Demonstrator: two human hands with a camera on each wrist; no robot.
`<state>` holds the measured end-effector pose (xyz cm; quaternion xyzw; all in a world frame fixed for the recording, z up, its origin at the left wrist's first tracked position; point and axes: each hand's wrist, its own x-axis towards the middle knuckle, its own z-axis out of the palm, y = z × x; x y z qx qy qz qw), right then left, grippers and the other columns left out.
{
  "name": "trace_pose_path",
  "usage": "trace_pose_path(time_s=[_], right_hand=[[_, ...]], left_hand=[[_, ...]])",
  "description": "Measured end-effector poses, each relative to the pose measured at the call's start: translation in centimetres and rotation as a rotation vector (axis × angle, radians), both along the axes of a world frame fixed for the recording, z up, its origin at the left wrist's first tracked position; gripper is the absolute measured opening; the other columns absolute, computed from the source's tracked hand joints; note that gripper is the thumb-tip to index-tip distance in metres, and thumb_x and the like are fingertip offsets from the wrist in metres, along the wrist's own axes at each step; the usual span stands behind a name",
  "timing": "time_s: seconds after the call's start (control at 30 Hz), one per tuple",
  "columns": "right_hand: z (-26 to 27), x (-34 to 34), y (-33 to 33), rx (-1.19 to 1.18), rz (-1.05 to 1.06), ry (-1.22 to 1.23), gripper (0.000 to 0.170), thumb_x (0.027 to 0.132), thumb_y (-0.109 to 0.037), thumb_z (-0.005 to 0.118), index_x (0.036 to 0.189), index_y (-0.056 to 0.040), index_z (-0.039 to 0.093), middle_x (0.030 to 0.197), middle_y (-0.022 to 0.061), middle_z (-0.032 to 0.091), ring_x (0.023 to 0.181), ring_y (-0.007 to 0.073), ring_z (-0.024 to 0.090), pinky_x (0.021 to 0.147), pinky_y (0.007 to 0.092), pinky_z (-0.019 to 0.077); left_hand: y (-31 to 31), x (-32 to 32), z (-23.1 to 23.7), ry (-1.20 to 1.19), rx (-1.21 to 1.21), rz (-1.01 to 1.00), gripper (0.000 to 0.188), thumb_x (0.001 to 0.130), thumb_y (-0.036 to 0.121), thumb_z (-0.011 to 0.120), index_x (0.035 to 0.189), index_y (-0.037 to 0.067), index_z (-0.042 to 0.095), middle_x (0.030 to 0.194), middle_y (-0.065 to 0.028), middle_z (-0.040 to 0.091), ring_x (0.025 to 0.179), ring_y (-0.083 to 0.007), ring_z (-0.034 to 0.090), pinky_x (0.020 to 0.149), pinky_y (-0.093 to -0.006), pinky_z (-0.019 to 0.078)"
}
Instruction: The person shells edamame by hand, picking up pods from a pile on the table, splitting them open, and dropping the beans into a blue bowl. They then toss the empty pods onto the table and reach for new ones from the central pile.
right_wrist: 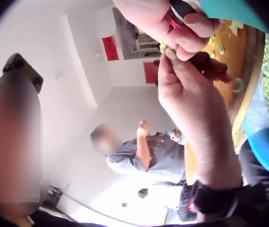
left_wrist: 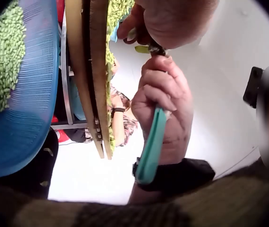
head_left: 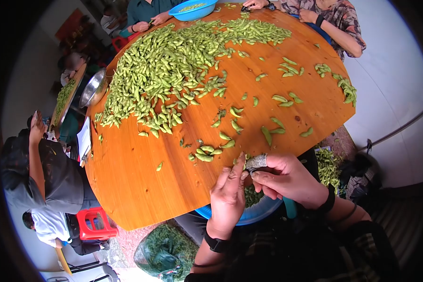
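Note:
Just past the wooden table's (head_left: pixel 150 197) near edge, the left hand (head_left: pixel 228 190) pinches a small green pod (left_wrist: pixel 142 49) between thumb and fingers. Close against it, the right hand (head_left: pixel 289 181) has its fingers curled round a tool with a teal handle (left_wrist: pixel 152 146); a grey wrap (head_left: pixel 256 162) covers one finger. The tool's tip is hidden between the hands. Both hands meet in the right wrist view, the right (right_wrist: pixel 186 28) above the left (right_wrist: pixel 196 99). Below them is a blue basket (left_wrist: pixel 40 113) holding shelled green beans (left_wrist: pixel 2 56). Loose pods (head_left: pixel 204 154) lie near the fingertips.
A large pile of pods (head_left: pixel 160 66) covers the far left of the table. A blue basin (head_left: pixel 192 13) and seated people are at the far side. A metal bowl (head_left: pixel 93 88) is at the left edge; a red stool (head_left: pixel 96 224) and green net bag (head_left: pixel 167 254) are on the floor.

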<state>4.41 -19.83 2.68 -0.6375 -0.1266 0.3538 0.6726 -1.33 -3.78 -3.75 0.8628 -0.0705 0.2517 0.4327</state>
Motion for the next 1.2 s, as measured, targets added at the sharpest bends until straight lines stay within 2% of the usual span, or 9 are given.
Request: trace_pose_path(time_s=[0.27,0.33,0.47,0.6,0.67,0.87,0.97,1.13,1.2], right_hand=[[-0.3,-0.2,0.5,0.096,-0.041,0.192,0.01,0.097,-0.011,0.054,0.093,-0.0022,0.057,0.073,0.0009,0.057,0.052,0.0036,0.048,0.045,0.0198,0.0344],[0.0,0.0,0.3,0.081,-0.007,0.182,0.011,0.098,-0.012,0.054,0.094,-0.0022,0.057,0.073,0.0009,0.058,0.052,0.0036,0.048,0.045,0.0197,0.0344],[0.7,0.7,-0.2,-0.019,0.051,0.116,0.012,0.098,-0.012,0.053,0.097,-0.0018,0.059,0.074,0.0006,0.058,0.051,0.0034,0.048,0.045,0.0193,0.0349],[0.2,0.7,-0.2,-0.053,0.053,0.053,0.012,0.098,-0.011,0.053,0.099,-0.0011,0.06,0.075,0.0008,0.058,0.051,0.004,0.05,0.046,0.0194,0.0374],[-0.4,0.3,0.0,-0.031,0.045,-0.009,0.012,0.098,-0.01,0.052,0.1,-0.0007,0.059,0.076,0.0013,0.059,0.052,0.0049,0.053,0.046,0.02,0.0404],[-1.2,0.4,0.2,-0.014,-0.015,0.03,0.01,0.097,-0.008,0.054,0.102,-0.0011,0.058,0.075,0.0023,0.06,0.053,0.0056,0.053,0.046,0.0209,0.0414],[-1.7,0.4,0.1,0.01,-0.011,0.072,0.01,0.097,-0.007,0.054,0.104,-0.0015,0.058,0.074,0.002,0.059,0.052,0.0046,0.051,0.045,0.0206,0.0395],[-0.8,0.4,0.0,0.009,0.058,0.106,0.01,0.097,-0.007,0.054,0.104,-0.0019,0.058,0.073,0.0015,0.058,0.051,0.0033,0.047,0.044,0.0199,0.0367],[-0.7,0.6,0.0,0.007,0.057,0.096,0.01,0.097,-0.008,0.055,0.104,-0.0023,0.059,0.072,0.0013,0.058,0.051,0.0032,0.048,0.044,0.0196,0.0363]], left_hand=[[-1.1,0.3,0.8,-0.004,-0.123,0.206,0.018,0.102,0.01,0.046,0.108,0.0,0.058,0.066,-0.0085,0.059,0.05,-0.0127,0.056,0.047,-0.0281,0.0448],[-0.6,0.1,1.1,0.347,-0.977,-0.03,0.02,0.105,0.016,0.042,0.11,0.002,0.054,0.064,-0.0032,0.054,0.047,-0.0093,0.048,0.046,-0.0223,0.0396],[-1.0,0.2,1.5,0.421,-1.079,-0.073,0.021,0.105,0.02,0.041,0.111,0.004,0.053,0.067,0.0002,0.054,0.047,-0.005,0.042,0.041,-0.018,0.0299],[-1.4,0.2,0.2,0.254,-0.697,-0.061,0.017,0.104,0.014,0.044,0.114,0.002,0.051,0.068,-0.0008,0.054,0.051,-0.0066,0.047,0.045,-0.0203,0.0363],[-1.4,0.1,0.2,0.083,-0.155,0.058,0.017,0.102,0.005,0.046,0.117,0.0,0.049,0.067,-0.0023,0.052,0.055,-0.0104,0.051,0.051,-0.0252,0.0436],[-1.8,-0.2,-0.2,0.093,-0.063,0.045,0.022,0.099,-0.002,0.043,0.121,-0.002,0.047,0.066,-0.0062,0.051,0.057,-0.0155,0.055,0.056,-0.0308,0.0476],[-1.7,-0.2,0.0,0.067,-0.188,0.041,0.019,0.1,0.001,0.043,0.118,0.001,0.049,0.067,-0.0036,0.051,0.054,-0.0117,0.052,0.052,-0.0262,0.0441],[-0.3,0.0,0.4,0.532,-1.229,-0.107,0.017,0.103,0.013,0.043,0.114,0.005,0.053,0.072,-0.0001,0.058,0.05,-0.0048,0.045,0.044,-0.0171,0.0315],[-0.2,0.3,0.7,0.566,-1.251,-0.116,0.019,0.103,0.014,0.042,0.115,0.005,0.053,0.071,-0.0008,0.058,0.05,-0.0055,0.045,0.044,-0.0181,0.032]])
